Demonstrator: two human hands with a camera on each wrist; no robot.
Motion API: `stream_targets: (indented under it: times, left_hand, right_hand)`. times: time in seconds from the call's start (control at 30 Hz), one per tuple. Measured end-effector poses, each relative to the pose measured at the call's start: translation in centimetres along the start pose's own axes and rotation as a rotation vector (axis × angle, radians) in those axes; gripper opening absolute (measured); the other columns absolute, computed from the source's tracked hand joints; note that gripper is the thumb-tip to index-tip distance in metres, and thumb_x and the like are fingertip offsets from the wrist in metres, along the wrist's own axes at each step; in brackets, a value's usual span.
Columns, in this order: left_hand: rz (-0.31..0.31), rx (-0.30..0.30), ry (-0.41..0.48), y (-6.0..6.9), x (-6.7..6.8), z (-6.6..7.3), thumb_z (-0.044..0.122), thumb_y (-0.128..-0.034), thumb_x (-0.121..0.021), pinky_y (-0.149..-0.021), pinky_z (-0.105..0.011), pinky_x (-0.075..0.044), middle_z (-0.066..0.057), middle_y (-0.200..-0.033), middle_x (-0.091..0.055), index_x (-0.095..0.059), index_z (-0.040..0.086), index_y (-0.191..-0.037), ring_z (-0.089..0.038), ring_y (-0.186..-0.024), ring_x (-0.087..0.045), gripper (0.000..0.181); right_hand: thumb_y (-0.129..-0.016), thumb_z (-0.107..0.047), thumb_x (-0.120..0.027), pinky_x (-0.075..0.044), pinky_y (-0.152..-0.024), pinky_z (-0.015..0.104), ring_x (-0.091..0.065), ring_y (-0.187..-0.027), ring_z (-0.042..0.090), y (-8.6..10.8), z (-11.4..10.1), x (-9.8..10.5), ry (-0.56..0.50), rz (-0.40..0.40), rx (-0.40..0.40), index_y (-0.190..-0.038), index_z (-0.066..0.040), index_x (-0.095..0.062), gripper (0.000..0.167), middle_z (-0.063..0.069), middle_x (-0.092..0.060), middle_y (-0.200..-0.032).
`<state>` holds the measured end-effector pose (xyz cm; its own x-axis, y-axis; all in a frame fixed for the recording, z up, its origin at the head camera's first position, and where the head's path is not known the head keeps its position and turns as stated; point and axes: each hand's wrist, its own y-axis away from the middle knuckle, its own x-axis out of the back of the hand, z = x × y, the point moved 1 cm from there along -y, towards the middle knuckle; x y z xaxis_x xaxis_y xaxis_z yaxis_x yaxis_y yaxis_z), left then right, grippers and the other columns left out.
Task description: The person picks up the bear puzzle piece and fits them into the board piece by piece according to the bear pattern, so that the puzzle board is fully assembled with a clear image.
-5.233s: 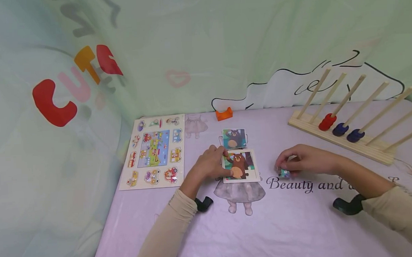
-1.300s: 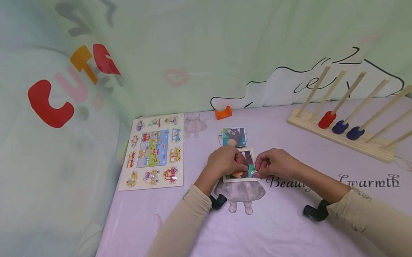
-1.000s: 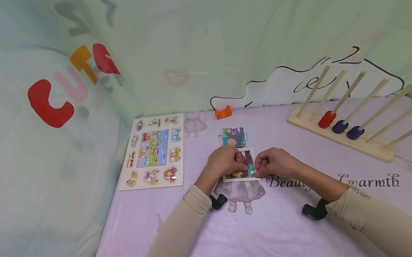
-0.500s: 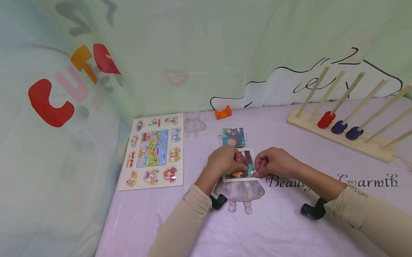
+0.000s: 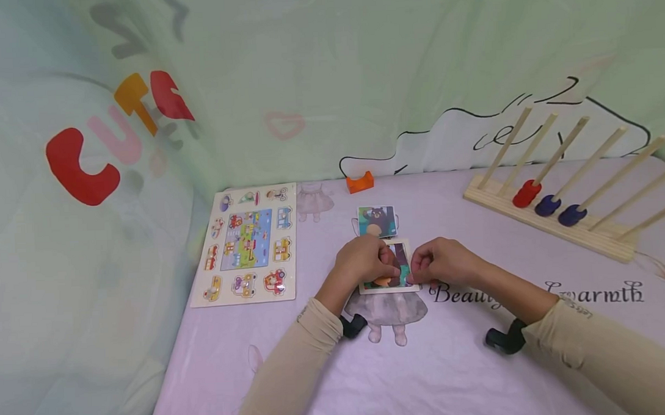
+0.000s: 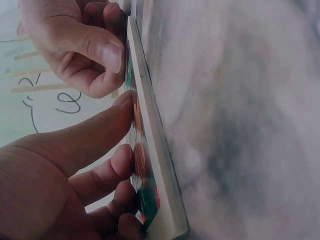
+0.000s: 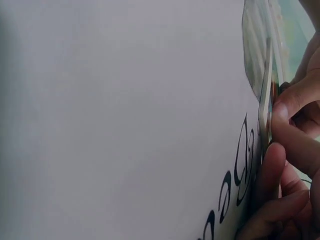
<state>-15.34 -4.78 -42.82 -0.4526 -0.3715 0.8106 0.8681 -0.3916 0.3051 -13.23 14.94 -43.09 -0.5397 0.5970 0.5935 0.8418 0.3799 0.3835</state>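
A bear jigsaw puzzle (image 5: 406,267) lies flat in its pale framed tray (image 5: 387,290) on the table. My left hand (image 5: 362,260) rests over its left part, thumb and fingertips pressing on the picture, as the left wrist view (image 6: 131,107) also shows. At the lower right corner my right hand (image 5: 445,263) has thumb and bent fingers at a small puzzle piece (image 5: 405,276), mostly covered by the fingertips. In the right wrist view the right thumb (image 7: 281,111) touches the puzzle face, a fingertip beside the tray's edge. Just behind lies a bear picture card (image 5: 378,221).
A wooden peg board puzzle (image 5: 247,244) of vehicles lies at left. An orange curved block (image 5: 361,182) sits by the back edge. At right stands a wooden rack (image 5: 553,224) with upright pegs, a red stack (image 5: 527,193) and blue stacks (image 5: 548,205). Printed cloth hangs behind.
Since the earliest frame, my right hand has moved left to the tray's corner with the puzzle piece, and my left hand has shifted right over the picture. Lately only the right fingertips shift slightly.
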Motion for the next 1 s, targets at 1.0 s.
stream_targets:
  times: [1.0]
  left_hand:
    - [0.145,-0.163,-0.107,2.6,1.4,-1.6,0.036,-0.1018,-0.062,-0.088,-0.03,-0.052,-0.001,-0.111,-0.064,-0.071,0.012,-0.113,-0.016,-0.104,-0.061,0.028]
  right_hand:
    - [-0.094,-0.028,-0.075,-0.052,-0.069,0.03,-0.059,-0.079,0.013,1.9,-0.6,1.9,0.342,0.192,0.247,-0.105,-0.011,-0.07,0.021,-0.003,-0.067,-0.086]
